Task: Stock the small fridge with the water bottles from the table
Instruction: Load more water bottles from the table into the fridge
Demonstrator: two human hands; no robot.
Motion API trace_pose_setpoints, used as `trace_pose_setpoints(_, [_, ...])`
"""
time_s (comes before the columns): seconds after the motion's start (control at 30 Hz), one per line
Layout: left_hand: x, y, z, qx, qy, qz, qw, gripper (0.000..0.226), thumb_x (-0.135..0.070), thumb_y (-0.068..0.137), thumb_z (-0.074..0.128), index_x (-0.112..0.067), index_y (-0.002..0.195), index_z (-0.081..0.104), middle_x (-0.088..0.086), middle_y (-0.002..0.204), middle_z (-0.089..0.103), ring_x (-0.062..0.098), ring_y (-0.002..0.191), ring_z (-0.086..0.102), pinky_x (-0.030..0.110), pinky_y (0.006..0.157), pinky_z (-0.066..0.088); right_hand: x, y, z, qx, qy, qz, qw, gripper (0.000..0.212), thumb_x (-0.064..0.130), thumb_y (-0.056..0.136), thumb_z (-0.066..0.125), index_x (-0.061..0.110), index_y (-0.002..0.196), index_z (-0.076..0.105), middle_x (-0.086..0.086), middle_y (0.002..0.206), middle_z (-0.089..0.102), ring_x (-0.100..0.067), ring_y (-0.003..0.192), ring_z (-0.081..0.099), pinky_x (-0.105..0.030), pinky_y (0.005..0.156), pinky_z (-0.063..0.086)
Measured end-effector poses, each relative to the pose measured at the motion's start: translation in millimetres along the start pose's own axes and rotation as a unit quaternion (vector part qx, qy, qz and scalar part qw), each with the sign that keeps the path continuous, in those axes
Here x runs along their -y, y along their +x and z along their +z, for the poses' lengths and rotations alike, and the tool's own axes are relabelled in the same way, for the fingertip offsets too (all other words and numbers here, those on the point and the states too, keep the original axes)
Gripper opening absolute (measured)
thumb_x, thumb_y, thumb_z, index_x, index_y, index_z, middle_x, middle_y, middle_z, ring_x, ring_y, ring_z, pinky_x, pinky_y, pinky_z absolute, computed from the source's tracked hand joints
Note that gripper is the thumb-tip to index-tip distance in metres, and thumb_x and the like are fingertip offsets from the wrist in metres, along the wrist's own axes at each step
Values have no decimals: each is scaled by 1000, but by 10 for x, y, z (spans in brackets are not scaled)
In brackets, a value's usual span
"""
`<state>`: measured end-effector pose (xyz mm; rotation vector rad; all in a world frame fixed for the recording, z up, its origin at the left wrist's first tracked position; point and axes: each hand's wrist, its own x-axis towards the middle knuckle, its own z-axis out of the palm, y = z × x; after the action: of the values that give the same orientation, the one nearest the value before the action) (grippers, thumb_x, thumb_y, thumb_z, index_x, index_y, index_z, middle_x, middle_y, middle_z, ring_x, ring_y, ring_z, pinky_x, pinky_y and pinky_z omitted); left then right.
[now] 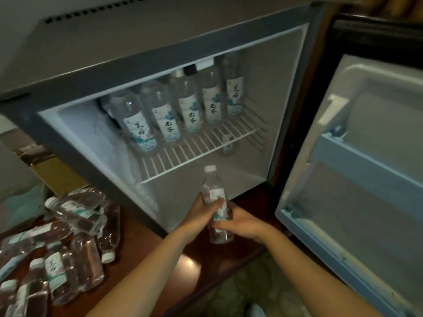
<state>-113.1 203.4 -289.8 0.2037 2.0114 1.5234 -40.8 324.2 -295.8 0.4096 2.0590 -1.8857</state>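
Grey and boxy, the small fridge (pixel 96 72) is sitting on the dark wooden table (pixel 146 255) with its door (pixel 357 170) swinging wide open to the right, the door's pale blue racks holding nothing. Inside, a white wire shelf (pixel 196 152) is carrying a row of five upright water bottles (pixel 187 106) along the back wall; caps of more seem to be showing behind them, though the fridge's top edge is cutting them off. Under the shelf, one small labelled bottle (pixel 227 144) is blurring through the wires. On the table to the left, a heap of loose bottles (pixel 61 243) is lying on its side, running out of view at the left and bottom edges. In front of the fridge opening, both hands are gripping a single clear bottle (pixel 216 202), white cap up: the left hand (pixel 199 216) is wrapping its fingers round the label, and the right hand (pixel 242 221) is pinching the lower body from the other side.
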Motion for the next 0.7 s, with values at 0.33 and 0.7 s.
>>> trace_pose_setpoints(0.33, [-366, 606, 110, -48, -33, -37, 998, 31, -34, 91, 55, -13, 114, 55, 6, 97, 68, 17, 79, 68, 29, 58, 56, 180, 637, -416, -59, -170, 3, 984, 71, 42, 74, 71, 15, 131, 39, 0, 127, 53, -19, 107, 56, -27, 75, 48])
trace_pose_setpoints(0.7, [-375, 989, 32, -52, -28, -25, 998, 37, -25, 88, 61, -18, 117, 40, -3, 98, 61, 12, 84, 64, 36, 69, 57, 17, 983, -466, -117, -127, -102, 980, 68, 26, 79, 70, 20, 136, 34, 0, 118, 58, -16, 105, 57, -18, 76, 38])
